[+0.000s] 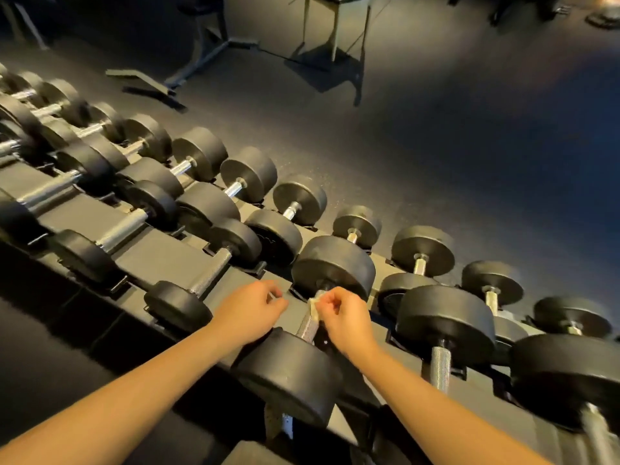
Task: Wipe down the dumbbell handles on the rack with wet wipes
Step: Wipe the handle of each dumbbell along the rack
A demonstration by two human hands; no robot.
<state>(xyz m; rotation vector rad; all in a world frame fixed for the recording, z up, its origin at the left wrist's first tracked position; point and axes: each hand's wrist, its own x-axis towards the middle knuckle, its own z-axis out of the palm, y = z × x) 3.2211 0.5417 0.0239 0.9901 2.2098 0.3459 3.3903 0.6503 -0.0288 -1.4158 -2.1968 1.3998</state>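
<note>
Head view: the right hand (345, 317) pinches a wet wipe (314, 302) against the far end of a front-row dumbbell handle (308, 325) on the rack (161, 253). The left hand (251, 310) hovers just beside it with its fingers curled, and I cannot tell whether they hold anything. Which handles are already wiped does not show, and many seem to remain.

Dumbbells (333, 260) rowed on rack (161, 255), wipe (314, 305) on handle (308, 326) at right hand (347, 322), left hand (250, 312) just beside
</note>
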